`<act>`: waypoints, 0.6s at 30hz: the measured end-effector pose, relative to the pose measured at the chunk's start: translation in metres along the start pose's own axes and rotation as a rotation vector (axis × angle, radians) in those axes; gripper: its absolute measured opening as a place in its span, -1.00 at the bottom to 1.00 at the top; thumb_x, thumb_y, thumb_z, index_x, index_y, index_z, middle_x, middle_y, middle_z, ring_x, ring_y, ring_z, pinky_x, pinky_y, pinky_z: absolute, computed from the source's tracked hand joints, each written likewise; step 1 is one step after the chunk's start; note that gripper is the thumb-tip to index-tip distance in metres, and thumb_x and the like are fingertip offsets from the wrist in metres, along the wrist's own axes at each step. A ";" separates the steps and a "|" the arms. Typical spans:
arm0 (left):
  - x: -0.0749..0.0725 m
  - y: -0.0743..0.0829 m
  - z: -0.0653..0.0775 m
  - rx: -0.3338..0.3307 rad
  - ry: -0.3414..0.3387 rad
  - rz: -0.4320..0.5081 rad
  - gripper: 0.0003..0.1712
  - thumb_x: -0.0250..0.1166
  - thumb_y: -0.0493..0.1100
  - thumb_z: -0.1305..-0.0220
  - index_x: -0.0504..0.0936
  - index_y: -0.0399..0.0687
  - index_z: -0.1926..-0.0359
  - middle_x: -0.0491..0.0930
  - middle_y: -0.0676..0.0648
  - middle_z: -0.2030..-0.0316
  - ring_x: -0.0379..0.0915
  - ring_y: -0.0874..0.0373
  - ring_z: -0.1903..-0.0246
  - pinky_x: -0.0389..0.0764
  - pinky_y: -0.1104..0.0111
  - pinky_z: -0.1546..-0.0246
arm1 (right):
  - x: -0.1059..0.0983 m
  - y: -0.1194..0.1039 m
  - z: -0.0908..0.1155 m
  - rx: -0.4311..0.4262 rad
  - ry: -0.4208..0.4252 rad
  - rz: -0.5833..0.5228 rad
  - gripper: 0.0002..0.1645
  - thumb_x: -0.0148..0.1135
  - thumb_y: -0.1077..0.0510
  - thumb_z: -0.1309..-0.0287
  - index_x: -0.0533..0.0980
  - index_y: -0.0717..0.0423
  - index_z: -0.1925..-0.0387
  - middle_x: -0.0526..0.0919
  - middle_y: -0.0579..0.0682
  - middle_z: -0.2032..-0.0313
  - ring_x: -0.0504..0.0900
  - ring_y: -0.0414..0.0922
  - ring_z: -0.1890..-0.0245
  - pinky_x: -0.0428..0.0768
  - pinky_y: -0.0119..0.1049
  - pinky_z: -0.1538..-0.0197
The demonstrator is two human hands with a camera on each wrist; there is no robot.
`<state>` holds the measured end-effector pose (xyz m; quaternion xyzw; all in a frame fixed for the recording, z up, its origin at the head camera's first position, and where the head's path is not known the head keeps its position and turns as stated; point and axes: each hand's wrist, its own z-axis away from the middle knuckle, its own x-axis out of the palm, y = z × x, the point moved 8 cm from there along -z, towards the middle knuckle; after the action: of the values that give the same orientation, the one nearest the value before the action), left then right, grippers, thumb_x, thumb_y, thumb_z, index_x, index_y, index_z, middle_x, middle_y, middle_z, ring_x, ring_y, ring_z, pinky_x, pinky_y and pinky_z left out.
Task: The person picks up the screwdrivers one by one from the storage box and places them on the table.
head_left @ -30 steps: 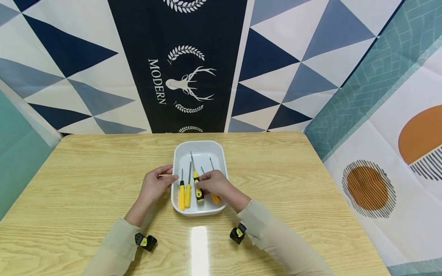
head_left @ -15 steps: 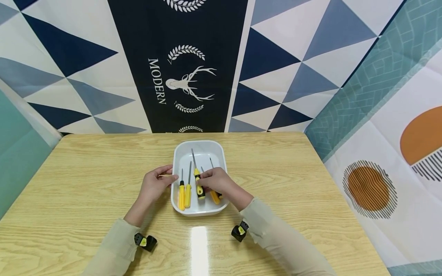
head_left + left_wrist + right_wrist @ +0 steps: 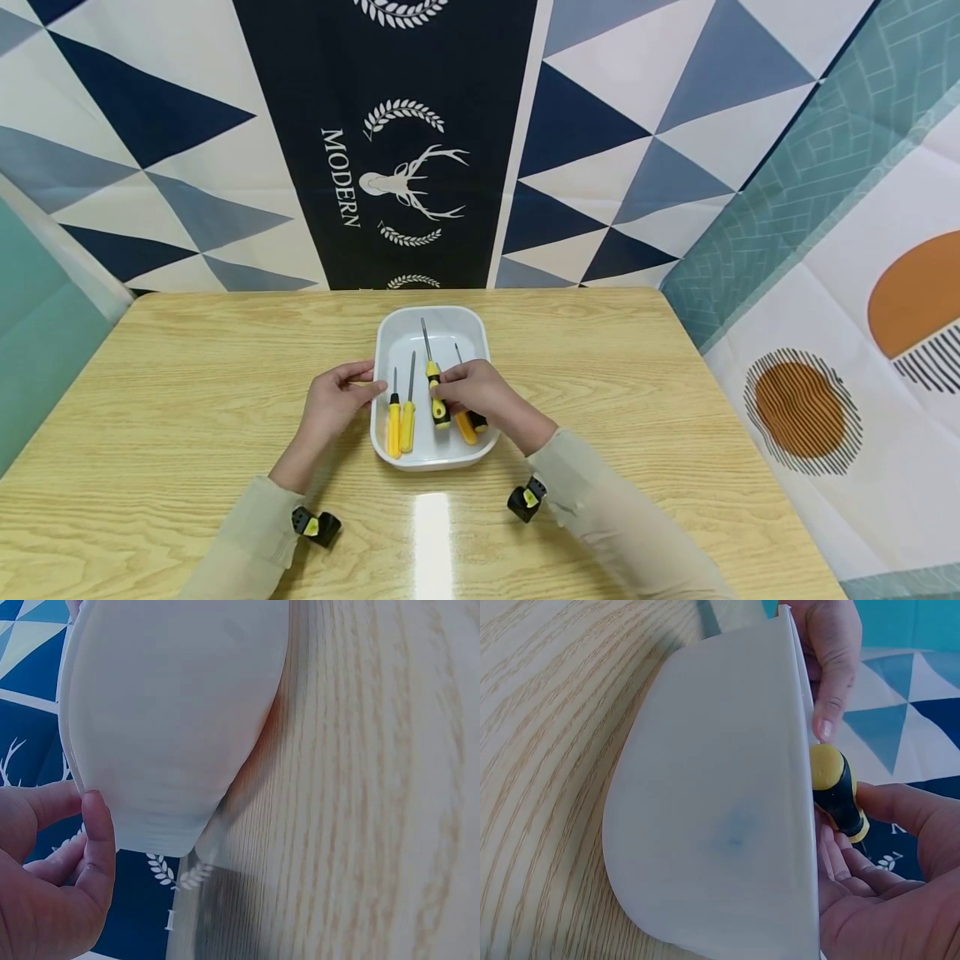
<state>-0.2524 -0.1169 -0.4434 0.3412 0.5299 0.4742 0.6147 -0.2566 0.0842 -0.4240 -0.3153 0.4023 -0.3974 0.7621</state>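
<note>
A white plastic tray (image 3: 435,464) stands on the table. My left hand (image 3: 337,402) pinches its left rim between thumb and finger, clearly seen in the left wrist view. My right hand (image 3: 483,392) reaches over the tray's right side and grips a yellow-and-black screwdriver (image 3: 439,410) by its handle, blade pointing away from me. In the right wrist view the handle end (image 3: 827,769) shows just above the rim. To its left lie a yellow screwdriver (image 3: 407,427) and one with a black collar (image 3: 394,429). An orange-yellow handle (image 3: 467,429) and a black handle (image 3: 477,421) are partly hidden beneath my right hand.
The wooden table (image 3: 225,358) extends on both sides of the tray. Its back edge meets a patterned wall covering (image 3: 420,167). A small black camera sits on each wrist, the left camera (image 3: 318,527) and right camera (image 3: 527,500).
My right hand has moved slightly right and away from me with the screwdriver, uncovering more of the black handle at the tray's right. The left hand stays on the rim.
</note>
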 end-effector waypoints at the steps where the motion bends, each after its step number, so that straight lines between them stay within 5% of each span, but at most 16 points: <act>1: 0.000 0.000 0.000 0.003 0.002 -0.002 -0.50 0.33 -0.15 -0.16 0.51 -0.15 -0.13 0.55 -0.17 0.05 0.50 0.27 0.34 0.66 0.44 0.30 | 0.000 0.000 0.000 0.000 -0.002 -0.002 -0.64 0.29 0.15 -0.11 0.56 0.24 0.07 0.67 0.09 0.23 0.64 -0.16 0.40 0.66 -0.21 0.12; 18: -0.001 0.004 0.004 0.013 0.001 -0.014 -0.49 0.34 -0.13 -0.16 0.51 -0.19 -0.12 0.54 -0.19 0.07 0.50 0.29 0.35 0.67 0.36 0.22 | -0.009 0.002 0.000 -0.013 0.001 -0.038 -0.65 0.30 0.16 -0.10 0.55 0.27 0.10 0.66 0.11 0.22 0.63 -0.18 0.43 0.67 -0.18 0.13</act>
<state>-0.2497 -0.1161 -0.4389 0.3414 0.5356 0.4664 0.6157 -0.2587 0.0927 -0.4227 -0.3276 0.3992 -0.4096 0.7520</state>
